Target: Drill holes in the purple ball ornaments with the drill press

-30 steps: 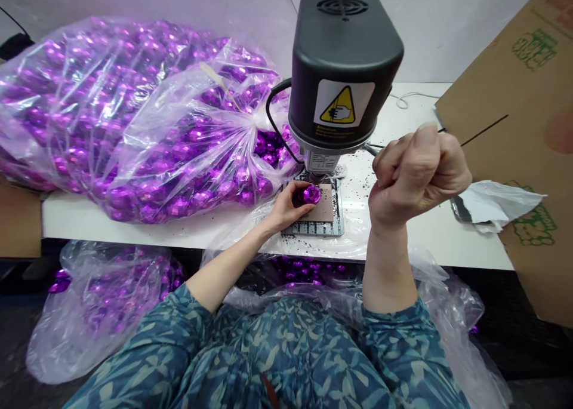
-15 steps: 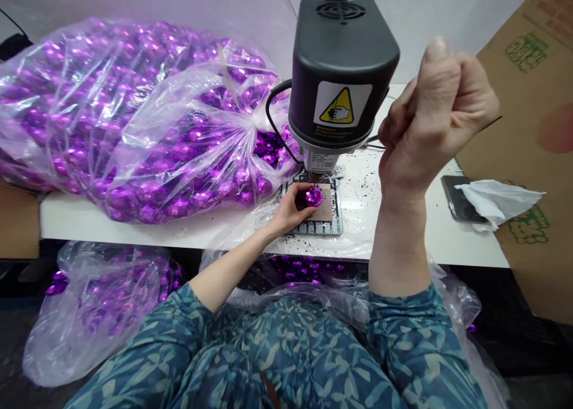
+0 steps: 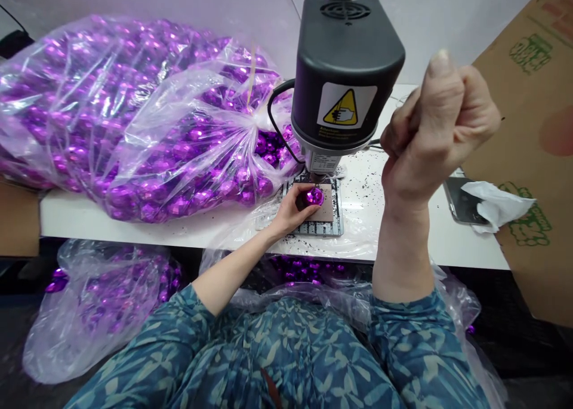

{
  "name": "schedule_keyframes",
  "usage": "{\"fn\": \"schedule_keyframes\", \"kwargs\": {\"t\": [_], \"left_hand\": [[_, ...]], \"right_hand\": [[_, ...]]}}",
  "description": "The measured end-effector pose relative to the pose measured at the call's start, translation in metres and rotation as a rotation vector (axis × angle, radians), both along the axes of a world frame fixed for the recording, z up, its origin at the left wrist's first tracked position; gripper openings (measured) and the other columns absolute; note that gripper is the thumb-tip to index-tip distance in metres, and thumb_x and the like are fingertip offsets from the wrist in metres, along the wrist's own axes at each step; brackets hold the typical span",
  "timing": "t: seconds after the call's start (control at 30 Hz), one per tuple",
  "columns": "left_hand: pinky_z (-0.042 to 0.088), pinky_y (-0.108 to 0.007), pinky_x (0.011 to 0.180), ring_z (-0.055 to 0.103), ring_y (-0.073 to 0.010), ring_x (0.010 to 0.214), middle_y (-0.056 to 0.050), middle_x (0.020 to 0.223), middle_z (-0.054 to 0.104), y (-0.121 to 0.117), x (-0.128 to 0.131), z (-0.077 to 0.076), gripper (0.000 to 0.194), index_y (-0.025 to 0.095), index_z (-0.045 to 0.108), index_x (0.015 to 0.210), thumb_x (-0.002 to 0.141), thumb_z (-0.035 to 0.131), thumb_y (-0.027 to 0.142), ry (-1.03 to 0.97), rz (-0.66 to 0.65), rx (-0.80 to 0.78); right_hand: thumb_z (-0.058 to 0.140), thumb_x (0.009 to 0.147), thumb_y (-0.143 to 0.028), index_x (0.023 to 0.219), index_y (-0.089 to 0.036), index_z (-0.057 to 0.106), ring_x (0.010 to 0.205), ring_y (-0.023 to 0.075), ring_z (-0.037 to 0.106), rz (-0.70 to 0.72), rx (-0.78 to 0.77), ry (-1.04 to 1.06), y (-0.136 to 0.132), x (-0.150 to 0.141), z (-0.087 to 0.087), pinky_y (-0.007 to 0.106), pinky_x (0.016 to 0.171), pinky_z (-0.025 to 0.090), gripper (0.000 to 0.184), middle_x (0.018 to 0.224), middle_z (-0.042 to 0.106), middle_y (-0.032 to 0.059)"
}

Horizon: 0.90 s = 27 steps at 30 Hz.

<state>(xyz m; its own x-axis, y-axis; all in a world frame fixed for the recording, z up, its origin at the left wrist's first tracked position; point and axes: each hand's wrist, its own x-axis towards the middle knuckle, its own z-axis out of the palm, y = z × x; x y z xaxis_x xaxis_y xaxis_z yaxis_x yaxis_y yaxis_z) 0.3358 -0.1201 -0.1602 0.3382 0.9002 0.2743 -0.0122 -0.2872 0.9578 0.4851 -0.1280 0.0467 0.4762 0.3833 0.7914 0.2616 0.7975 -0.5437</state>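
My left hand (image 3: 293, 209) is closed on a shiny purple faceted ball (image 3: 315, 196), thumb on the near side and fingers on the far side. The ball is over a brown square board (image 3: 325, 209) on the slotted metal base plate (image 3: 331, 230) of a bench drill press. The press's dark motor head (image 3: 349, 51), with a yellow hand-warning label, stands above it, and its lower end comes down just behind the ball. My right hand (image 3: 436, 128) is raised beside the motor head in a fist, thumb on top. What it grips is hidden by the fingers.
A large tied clear bag (image 3: 134, 122) of purple balls fills the table's left side. Dark shavings litter the white table (image 3: 358, 188). At right are a phone (image 3: 465, 201), a crumpled tissue (image 3: 501, 203) and a cardboard box (image 3: 528, 146). Another bag (image 3: 102, 301) hangs below the edge.
My right fist has dropped slightly. The left hand stays closed on the ball at the plate. The whole view has shifted a little.
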Motion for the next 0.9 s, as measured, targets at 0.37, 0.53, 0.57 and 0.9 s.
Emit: {"fn": "schedule_keyframes", "kwargs": {"t": [0.37, 0.53, 0.57, 0.9], "left_hand": [[0.047, -0.045, 0.111, 0.062, -0.027, 0.12, -0.009, 0.126, 0.065, -0.001, 0.001, -0.002, 0.047, 0.023, 0.062, 0.119, 0.08, 0.083, 0.038, 0.015, 0.019, 0.012], [0.05, -0.045, 0.108, 0.064, -0.026, 0.118, -0.01, 0.124, 0.065, 0.002, 0.001, -0.008, 0.048, 0.022, 0.06, 0.121, 0.082, 0.082, 0.039, 0.035, 0.021, 0.08], [0.051, -0.044, 0.106, 0.065, -0.0257, 0.117, -0.01, 0.124, 0.065, 0.002, 0.001, -0.01, 0.049, 0.022, 0.059, 0.122, 0.082, 0.081, 0.04, 0.036, 0.022, 0.105], [0.053, -0.041, 0.104, 0.066, -0.0244, 0.117, -0.012, 0.124, 0.066, 0.003, 0.0, -0.011, 0.05, 0.019, 0.057, 0.124, 0.086, 0.078, 0.045, 0.086, 0.027, 0.181]], "right_hand": [[0.057, 0.095, -0.037, 0.059, -0.019, 0.02, 0.039, 0.0006, 0.031, -0.074, 0.033, -0.004, -0.033, -0.011, -0.038, 0.019, 0.043, 0.028, 0.055, 0.046, 0.023, -0.007], [0.056, 0.093, -0.029, 0.06, -0.018, 0.016, 0.036, 0.0008, 0.024, -0.063, 0.243, -0.067, -0.019, -0.004, -0.051, 0.019, 0.038, 0.023, 0.053, 0.045, 0.018, -0.0068], [0.055, 0.093, -0.029, 0.06, -0.018, 0.016, 0.035, 0.001, 0.022, -0.082, 0.271, -0.084, -0.017, -0.003, -0.053, 0.02, 0.037, 0.022, 0.052, 0.045, 0.018, -0.007], [0.053, 0.089, -0.013, 0.06, -0.019, 0.016, 0.031, 0.0024, 0.019, -0.069, 0.456, -0.165, -0.01, 0.003, -0.07, 0.022, 0.032, 0.02, 0.048, 0.041, 0.017, -0.0075]]}}
